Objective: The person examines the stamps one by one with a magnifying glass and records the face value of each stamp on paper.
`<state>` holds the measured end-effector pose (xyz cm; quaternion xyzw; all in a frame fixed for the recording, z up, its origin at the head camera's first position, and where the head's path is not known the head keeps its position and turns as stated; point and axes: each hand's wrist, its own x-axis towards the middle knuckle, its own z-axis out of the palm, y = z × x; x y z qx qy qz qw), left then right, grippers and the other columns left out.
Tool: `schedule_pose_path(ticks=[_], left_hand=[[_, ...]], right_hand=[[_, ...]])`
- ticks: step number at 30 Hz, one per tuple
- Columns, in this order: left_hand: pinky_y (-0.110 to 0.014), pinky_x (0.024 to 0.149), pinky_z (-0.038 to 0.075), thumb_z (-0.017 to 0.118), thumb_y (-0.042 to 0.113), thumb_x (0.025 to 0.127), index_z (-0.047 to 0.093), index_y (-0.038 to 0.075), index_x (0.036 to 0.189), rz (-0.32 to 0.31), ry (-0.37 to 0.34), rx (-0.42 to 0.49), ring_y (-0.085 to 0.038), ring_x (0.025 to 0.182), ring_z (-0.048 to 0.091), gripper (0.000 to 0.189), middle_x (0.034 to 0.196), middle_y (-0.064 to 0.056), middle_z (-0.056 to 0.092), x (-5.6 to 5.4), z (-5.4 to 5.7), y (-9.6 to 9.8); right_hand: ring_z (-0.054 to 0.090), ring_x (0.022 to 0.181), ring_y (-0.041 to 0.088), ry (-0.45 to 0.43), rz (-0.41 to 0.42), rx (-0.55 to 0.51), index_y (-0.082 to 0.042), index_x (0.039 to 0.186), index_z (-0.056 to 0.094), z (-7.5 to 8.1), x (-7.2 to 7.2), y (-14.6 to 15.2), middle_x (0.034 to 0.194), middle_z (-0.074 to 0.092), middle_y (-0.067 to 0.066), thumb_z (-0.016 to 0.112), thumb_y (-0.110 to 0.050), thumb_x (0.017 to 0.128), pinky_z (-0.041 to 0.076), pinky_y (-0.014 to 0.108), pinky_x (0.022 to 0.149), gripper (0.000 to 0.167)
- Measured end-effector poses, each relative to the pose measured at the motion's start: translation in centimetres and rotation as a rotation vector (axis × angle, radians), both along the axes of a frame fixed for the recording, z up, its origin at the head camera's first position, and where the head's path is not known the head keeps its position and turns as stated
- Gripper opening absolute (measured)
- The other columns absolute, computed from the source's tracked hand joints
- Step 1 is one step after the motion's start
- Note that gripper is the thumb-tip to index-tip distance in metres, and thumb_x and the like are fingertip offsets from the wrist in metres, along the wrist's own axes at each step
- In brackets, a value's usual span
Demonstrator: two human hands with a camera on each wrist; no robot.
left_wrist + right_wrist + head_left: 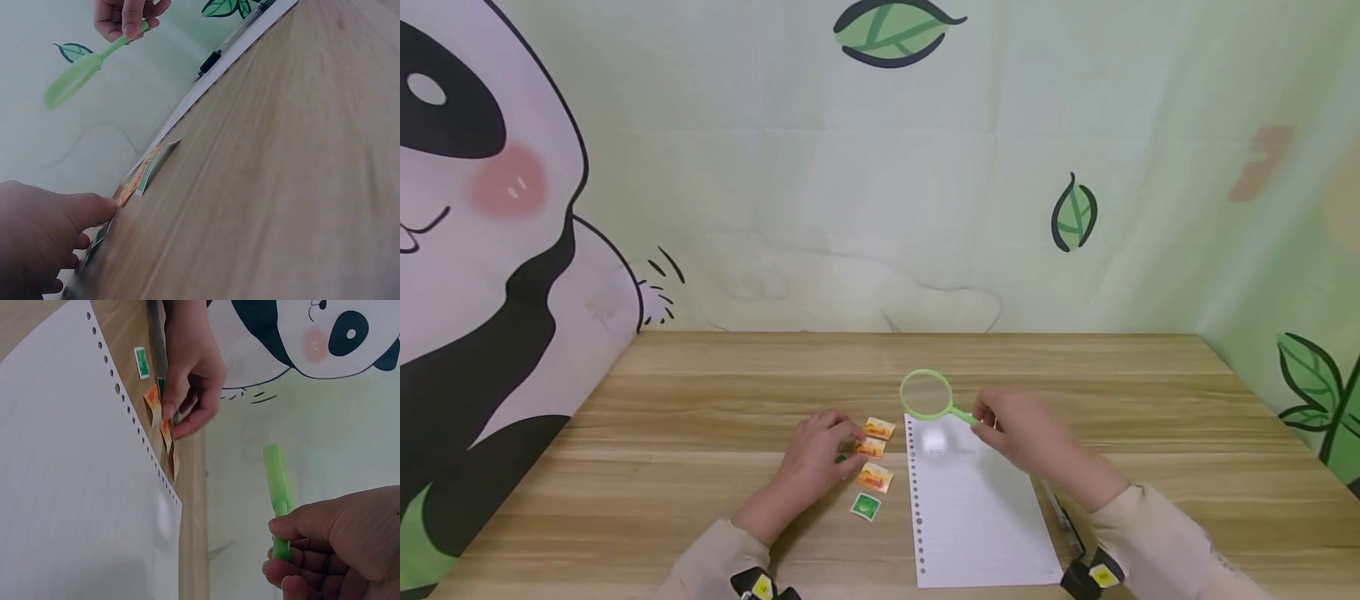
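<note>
My right hand [1018, 429] grips the handle of a green magnifying glass [961, 414], held up over the top edge of a white loose-leaf sheet [977, 517]. A bright spot falls on the paper below the lens. To the left, my left hand [816, 450] reaches over a column of small stamps, its thumb and index fingertips touching the left side of the middle orange stamp [872, 449]. Another orange stamp [880, 428] lies above it and a third orange stamp [876, 477] below. Nearest me is a green stamp [866, 506]; a second green one is partly hidden under my left hand.
A black-gripped pen [1067, 527] lies along the sheet's right edge, beneath my right forearm. The wooden table [700, 383] meets a wall sheet [775, 167] printed with a panda and leaves. Faint writing runs across the top of the paper.
</note>
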<state>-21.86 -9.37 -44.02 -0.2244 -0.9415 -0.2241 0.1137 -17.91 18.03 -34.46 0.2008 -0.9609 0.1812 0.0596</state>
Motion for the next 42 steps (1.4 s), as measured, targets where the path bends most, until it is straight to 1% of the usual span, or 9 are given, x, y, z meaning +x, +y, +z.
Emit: schedule_pose_path(ticks=[3, 6, 9, 12, 17, 22, 32, 37, 42], left_hand=[[-0.046, 0.096, 0.043, 0.077, 0.028, 0.08, 0.069, 0.017, 0.092, 0.0, 0.002, 0.001, -0.026, 0.107, 0.057, 0.018, 0.107, -0.004, 0.063, 0.0, -0.1, 0.0], [-0.046, 0.096, 0.043, 0.077, 0.027, 0.08, 0.069, 0.017, 0.092, -0.007, 0.008, 0.013, -0.026, 0.107, 0.057, 0.018, 0.107, -0.004, 0.063, 0.0, -0.2, -0.1], [-0.047, 0.095, 0.044, 0.078, 0.026, 0.079, 0.069, 0.016, 0.091, -0.018, 0.026, 0.013, -0.027, 0.106, 0.057, 0.018, 0.106, -0.005, 0.063, 0.0, -0.2, -0.1], [-0.047, 0.096, 0.043, 0.077, 0.026, 0.079, 0.069, 0.016, 0.092, -0.026, 0.019, 0.022, -0.027, 0.106, 0.057, 0.018, 0.106, -0.005, 0.063, 0.1, -0.2, -0.1], [-0.047, 0.098, 0.043, 0.077, 0.027, 0.08, 0.069, 0.014, 0.094, -0.02, -0.003, 0.016, -0.028, 0.109, 0.056, 0.02, 0.108, -0.006, 0.063, 0.1, 0.0, -0.1], [-0.049, 0.098, 0.043, 0.077, 0.024, 0.079, 0.068, 0.01, 0.095, -0.023, 0.02, -0.01, -0.029, 0.11, 0.056, 0.023, 0.11, -0.008, 0.063, 0.0, 0.0, -0.2], [-0.049, 0.097, 0.044, 0.077, 0.018, 0.076, 0.068, 0.008, 0.099, -0.021, 0.035, -0.009, -0.03, 0.108, 0.057, 0.027, 0.109, -0.01, 0.064, 0.0, -0.1, -0.3], [-0.05, 0.098, 0.044, 0.078, 0.018, 0.076, 0.068, 0.008, 0.098, -0.023, 0.03, -0.01, -0.031, 0.109, 0.057, 0.027, 0.11, -0.011, 0.064, -0.1, -0.1, -0.3], [-0.049, 0.099, 0.044, 0.078, 0.023, 0.078, 0.069, 0.009, 0.098, -0.025, 0.031, 0.0, -0.03, 0.109, 0.057, 0.026, 0.109, -0.009, 0.064, -0.1, -0.2, -0.4]], right_hand=[[0.046, 0.062, 0.008, -0.019, -0.004, 0.003, -0.008, 0.084, 0.061, -0.4, 0.0, -0.9, 0.072, 0.058, -0.002, 0.068, -0.01, 0.086, 0.04, 0.02, 0.054, 0.007], [0.046, 0.061, 0.007, -0.023, 0.008, 0.006, -0.008, 0.083, 0.062, -0.9, 0.0, -1.8, 0.071, 0.057, -0.003, 0.069, -0.01, 0.085, 0.039, 0.018, 0.054, 0.008], [0.045, 0.062, 0.007, 0.0, 0.039, 0.016, -0.008, 0.082, 0.062, -1.4, 0.1, -2.5, 0.07, 0.056, -0.004, 0.07, -0.009, 0.084, 0.039, 0.017, 0.054, 0.009], [0.045, 0.062, 0.006, 0.01, 0.057, 0.033, -0.009, 0.081, 0.061, -1.8, 0.2, -3.0, 0.071, 0.056, -0.004, 0.07, -0.009, 0.084, 0.039, 0.016, 0.054, 0.01], [0.047, 0.062, 0.006, 0.016, 0.055, 0.082, -0.01, 0.083, 0.059, -2.5, 0.4, -3.5, 0.075, 0.056, -0.002, 0.07, -0.011, 0.084, 0.04, 0.018, 0.054, 0.011], [0.049, 0.062, 0.006, 0.063, 0.094, 0.127, -0.009, 0.084, 0.06, -3.1, 0.5, -3.7, 0.076, 0.056, -0.002, 0.07, -0.011, 0.084, 0.043, 0.019, 0.054, 0.01], [0.055, 0.069, 0.007, 0.125, 0.144, 0.172, -0.01, 0.086, 0.06, -3.5, 0.7, -4.3, 0.085, 0.062, 0.0, 0.07, -0.013, 0.085, 0.051, 0.023, 0.06, 0.011], [0.055, 0.069, 0.008, 0.155, 0.157, 0.196, -0.01, 0.085, 0.059, -3.6, 0.8, -4.4, 0.084, 0.06, -0.001, 0.071, -0.012, 0.083, 0.051, 0.023, 0.059, 0.012], [0.056, 0.067, 0.008, 0.227, 0.176, 0.224, -0.011, 0.083, 0.059, -3.8, 0.9, -4.4, 0.08, 0.058, -0.003, 0.073, -0.012, 0.081, 0.05, 0.021, 0.056, 0.015]])
